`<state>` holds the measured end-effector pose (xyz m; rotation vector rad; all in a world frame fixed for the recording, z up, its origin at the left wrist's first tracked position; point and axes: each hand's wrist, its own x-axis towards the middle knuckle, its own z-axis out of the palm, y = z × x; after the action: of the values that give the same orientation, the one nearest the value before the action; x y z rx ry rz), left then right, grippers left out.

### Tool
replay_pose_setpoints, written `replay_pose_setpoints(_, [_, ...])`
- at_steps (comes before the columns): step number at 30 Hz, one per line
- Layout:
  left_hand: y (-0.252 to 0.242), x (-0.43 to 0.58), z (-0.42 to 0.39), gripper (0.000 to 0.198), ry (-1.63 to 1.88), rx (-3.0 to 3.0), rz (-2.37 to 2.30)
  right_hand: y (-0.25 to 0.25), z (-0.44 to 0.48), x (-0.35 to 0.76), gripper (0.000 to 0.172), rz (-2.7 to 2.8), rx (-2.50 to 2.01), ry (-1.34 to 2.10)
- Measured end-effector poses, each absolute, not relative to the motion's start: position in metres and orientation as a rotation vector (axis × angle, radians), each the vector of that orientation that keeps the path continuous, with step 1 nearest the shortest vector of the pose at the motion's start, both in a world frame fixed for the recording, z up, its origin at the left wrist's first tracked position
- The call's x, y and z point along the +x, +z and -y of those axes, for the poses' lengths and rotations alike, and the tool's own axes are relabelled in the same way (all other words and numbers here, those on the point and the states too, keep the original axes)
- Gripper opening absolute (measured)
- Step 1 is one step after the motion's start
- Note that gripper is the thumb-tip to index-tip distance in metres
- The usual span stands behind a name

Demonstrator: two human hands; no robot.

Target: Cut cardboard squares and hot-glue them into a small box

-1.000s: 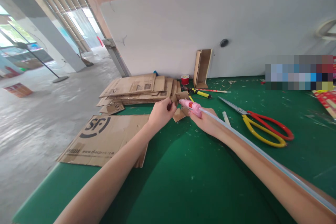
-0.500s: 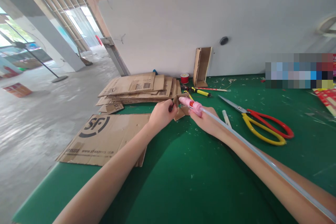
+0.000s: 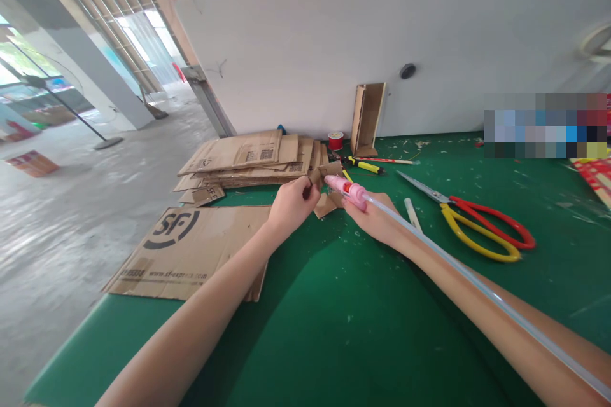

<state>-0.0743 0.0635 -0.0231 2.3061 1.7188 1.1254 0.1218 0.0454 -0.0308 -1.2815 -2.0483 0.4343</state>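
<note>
My left hand pinches a small piece of cardboard between thumb and fingers. Closed around a pink hot glue gun is my right hand. A long clear glue stick runs out of the gun's back along my right forearm. The gun's tip is close to the cardboard piece; whether they touch, I cannot tell. Below it, a cardboard scrap lies on the green table, between my hands.
Stacked cardboard sheets and a flat printed sheet lie left. Scissors and a short white stick are on the right. Behind are yellow-handled pliers, a red spool and an upright cardboard box by the wall.
The cardboard piece in my left hand has turned and shows more of its face above the gun's tip. My right hand with the glue gun has hardly moved.
</note>
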Motion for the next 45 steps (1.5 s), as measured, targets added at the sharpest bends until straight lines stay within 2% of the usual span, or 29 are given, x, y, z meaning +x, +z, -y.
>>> replay_pose_setpoints(11, [-0.021,-0.077,-0.066,0.022,1.258,2.309,-1.742,-0.025,-0.045,0.122,0.037,2.098,-1.225,0.535])
replay_pose_setpoints(17, [-0.017,-0.081,-0.068,0.023,1.309,2.296,-1.781,-0.025,-0.042,0.122,0.032,2.034,-1.265,0.554])
replay_pose_setpoints(23, [-0.013,-0.087,-0.071,0.024,1.305,2.290,-1.834,-0.029,-0.050,0.133,0.032,1.755,-1.407,0.538])
replay_pose_setpoints(29, [-0.013,-0.088,-0.071,0.023,1.305,2.323,-1.816,-0.033,-0.063,0.146,0.027,1.407,-1.482,0.688])
replay_pose_setpoints(37, [-0.015,-0.085,-0.069,0.021,1.276,2.369,-1.764,-0.033,-0.071,0.167,0.033,1.753,-1.557,0.375])
replay_pose_setpoints(41, [-0.016,-0.086,-0.069,0.020,1.287,2.371,-1.756,-0.031,-0.075,0.180,0.034,1.837,-1.598,0.369])
replay_pose_setpoints(45, [-0.016,-0.086,-0.069,0.020,1.283,2.357,-1.763,-0.028,-0.076,0.186,0.042,1.809,-1.616,0.402])
